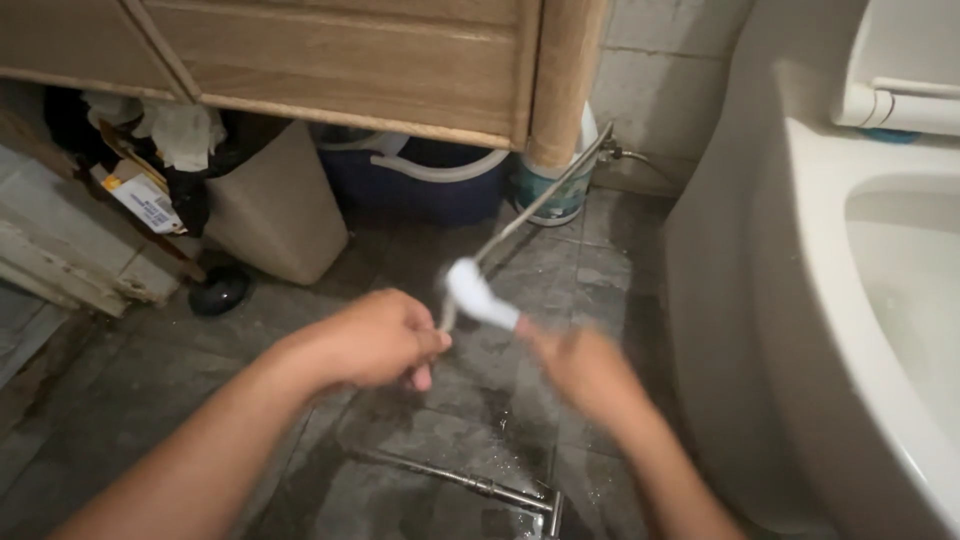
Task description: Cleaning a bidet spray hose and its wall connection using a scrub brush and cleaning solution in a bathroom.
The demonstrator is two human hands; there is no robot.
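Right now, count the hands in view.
2: the left hand grips the white sprayer handle; the right hand, blurred, is at its head. No others visible.

Dim, warm light; motion-blurred hands

White sprayer head, silver hose, grey floor tiles, beige bin.

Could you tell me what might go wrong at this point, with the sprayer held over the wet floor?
1. The floor tiles look wet, so slipping seems possible.
2. The sprayer is in the left hand and points at the blurred right hand; a burst might splash the bin.
3. The hose runs taut-looking to the wall; pulling may strain it.
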